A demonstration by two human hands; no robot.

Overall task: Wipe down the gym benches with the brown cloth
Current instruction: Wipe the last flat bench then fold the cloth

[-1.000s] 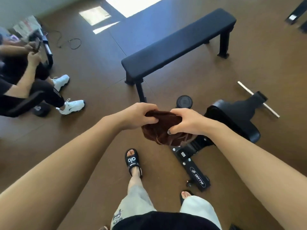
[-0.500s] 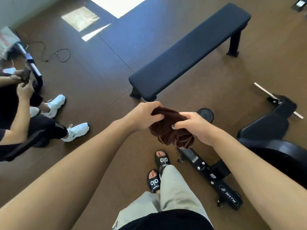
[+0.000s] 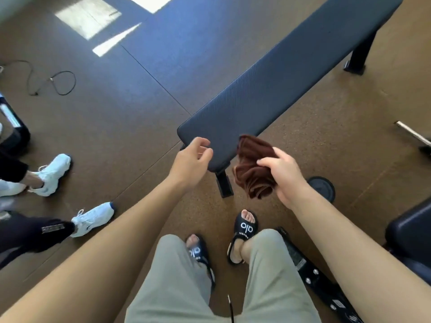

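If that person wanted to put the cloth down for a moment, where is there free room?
The flat bench top is bare along its whole length beyond the brown cloth. Open floor lies between the bench and the cable. It is crowded nearer: sandalled feet, a round weight plate, black machine parts at right, and white sneakers at left.

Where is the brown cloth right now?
The bunched brown cloth hangs from the right hand, at the near end of the long black padded bench, across from the empty left hand.

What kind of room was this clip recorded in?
Most likely a gym or workout room: a flat padded bench stands on rubber-type flooring, and a small round weight plate lies on the floor.
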